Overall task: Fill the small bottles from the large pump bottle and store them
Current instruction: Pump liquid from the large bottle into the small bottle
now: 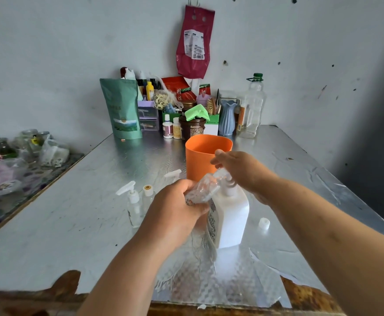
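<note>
Forearms are reaching over the near edge of the silver foil-covered desk point(72, 224). Left grip point(175, 208) is grasping a small clear plastic bottle point(203, 187), tilting it toward the top of the large white pump bottle point(228, 217), which is standing mid-desk. Right grip point(239, 169) is lying over the pump head; whether it is clenching cannot be told. 2 further small clear bottles point(134, 206) are standing just left, an orange plastic cup point(200, 160) behind.

Home: cluttered toiletries point(172, 127), foil-covered table point(72, 213).
</note>
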The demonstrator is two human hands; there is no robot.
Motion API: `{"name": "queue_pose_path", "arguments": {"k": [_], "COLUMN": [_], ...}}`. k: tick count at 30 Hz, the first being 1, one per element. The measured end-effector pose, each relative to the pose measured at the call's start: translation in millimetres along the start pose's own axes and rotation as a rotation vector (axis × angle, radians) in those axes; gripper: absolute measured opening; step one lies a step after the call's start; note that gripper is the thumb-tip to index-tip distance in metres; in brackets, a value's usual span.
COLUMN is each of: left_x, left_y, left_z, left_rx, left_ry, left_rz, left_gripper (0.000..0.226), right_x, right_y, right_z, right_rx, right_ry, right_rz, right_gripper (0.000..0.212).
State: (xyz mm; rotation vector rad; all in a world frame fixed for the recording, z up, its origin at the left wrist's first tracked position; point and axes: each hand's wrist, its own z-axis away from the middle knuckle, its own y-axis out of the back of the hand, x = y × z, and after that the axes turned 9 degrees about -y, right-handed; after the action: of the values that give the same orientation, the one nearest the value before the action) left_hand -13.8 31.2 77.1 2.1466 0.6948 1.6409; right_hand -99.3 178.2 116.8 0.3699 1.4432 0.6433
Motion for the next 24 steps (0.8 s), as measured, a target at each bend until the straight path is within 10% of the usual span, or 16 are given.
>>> {"name": "queue_pose_path", "arguments": {"k": [24], "left_x": [-8.7], "left_y": [-7.2], "left_z": [-2.4], "left_rx": [-0.024], "left_ry": [0.024], "left_rz": [-0.011], "left_gripper": [0.027], "right_x": [4.8], "right_y": [-11.4], "right_z": [-0.7], "right_rx": [-0.017], "right_ry": [-0.091], "right_rz": [0.008], "right_gripper": [0.05]}}
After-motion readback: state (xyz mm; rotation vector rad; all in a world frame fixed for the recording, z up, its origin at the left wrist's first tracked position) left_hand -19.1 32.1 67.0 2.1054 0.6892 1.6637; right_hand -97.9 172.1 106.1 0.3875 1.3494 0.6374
